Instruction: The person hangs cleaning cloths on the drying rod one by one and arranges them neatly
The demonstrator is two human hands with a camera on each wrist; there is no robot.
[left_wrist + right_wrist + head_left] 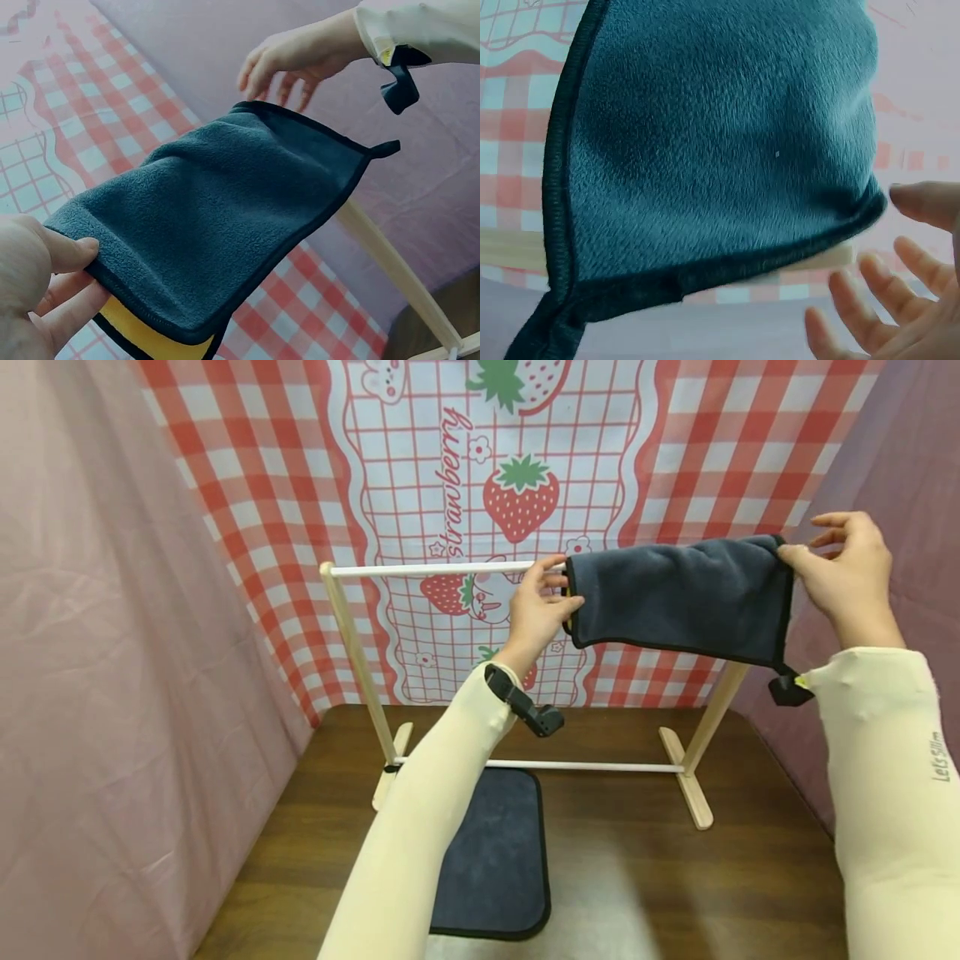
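Honestly, this looks like the draping step, with the gray towel [675,602] over the rack's top bar [435,569], right end, left hand [536,614] pinching its left edge, right hand [855,572] loosely spread by the corner, so probably straightening's next.

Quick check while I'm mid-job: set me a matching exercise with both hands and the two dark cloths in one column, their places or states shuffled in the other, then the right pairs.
Column one
1. Left hand
2. Right hand
3. Towel with yellow underside
4. Round-cornered dark cloth

Column two
A. Lying flat on the wooden table
B. Fingers spread, by the towel's upper right corner
C. Draped over the white top bar
D. Pinching the towel's left edge between thumb and fingers

Right pairs: 1-D, 2-B, 3-C, 4-A
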